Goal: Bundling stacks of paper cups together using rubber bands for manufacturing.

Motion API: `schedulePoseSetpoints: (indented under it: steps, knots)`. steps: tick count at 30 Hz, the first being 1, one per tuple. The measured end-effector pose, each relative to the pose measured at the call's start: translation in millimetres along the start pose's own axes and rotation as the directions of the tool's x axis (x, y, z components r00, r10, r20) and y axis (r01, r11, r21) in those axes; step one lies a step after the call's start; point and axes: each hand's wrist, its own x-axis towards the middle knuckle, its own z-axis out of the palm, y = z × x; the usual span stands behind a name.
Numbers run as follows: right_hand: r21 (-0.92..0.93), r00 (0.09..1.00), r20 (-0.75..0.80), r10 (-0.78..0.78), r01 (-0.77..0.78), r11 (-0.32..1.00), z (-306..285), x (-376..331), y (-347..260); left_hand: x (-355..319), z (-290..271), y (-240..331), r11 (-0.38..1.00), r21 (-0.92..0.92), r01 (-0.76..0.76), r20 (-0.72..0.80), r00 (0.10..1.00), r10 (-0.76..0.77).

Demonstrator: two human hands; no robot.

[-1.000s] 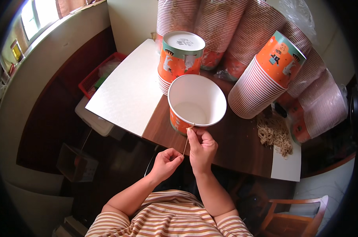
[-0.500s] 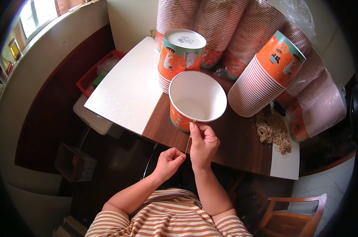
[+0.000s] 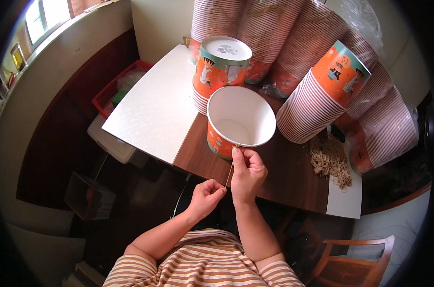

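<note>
An orange paper bucket (image 3: 241, 115) with a white inside stands open end up on the brown part of the table, tilted a little toward me. At its near rim my right hand (image 3: 248, 176) pinches a thin tan string (image 3: 230, 175) where it meets the bucket in a small knot or loop. Lower down, just off the table's front edge, my left hand (image 3: 208, 195) grips the same string between thumb and forefinger. The string runs taut between both hands. How it is fixed at the rim is partly hidden by my right thumb.
Behind the bucket stands a short upside-down bucket stack (image 3: 221, 67); a taller leaning stack (image 3: 317, 95) is to the right. Plastic-wrapped stacks (image 3: 269, 38) line the back. A heap of tan strings (image 3: 330, 162) lies at the table's right. A wooden chair (image 3: 353, 263) stands lower right.
Almost nothing differs. The whole view has shifted very slightly, while both hands keep their hold on the string at the bucket's rim.
</note>
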Motion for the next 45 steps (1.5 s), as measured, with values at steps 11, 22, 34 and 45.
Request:
schedulePoseSetpoints:
  steps: [11,22,34,45]
  knots:
    - [-0.021,0.999,-0.031,-0.037,0.037,0.999,3,1,1,1,1,-1,0.999,-0.026,-0.021,-0.025,0.999,0.020]
    - [-0.224,0.976,-0.093,-0.197,0.172,0.959,-45,33,23,-14,-28,5,0.949,-0.067,0.308,0.286,0.917,-0.278]
    - [-0.082,0.390,0.850,-0.352,0.760,0.645,-70,-23,-20,-29,-39,53,0.969,0.202,0.140,0.499,0.837,-0.225]
    - [-0.162,0.636,0.745,-0.200,0.464,0.871,-125,30,-20,-4,-60,55,0.796,-0.056,0.603,0.585,0.666,-0.464]
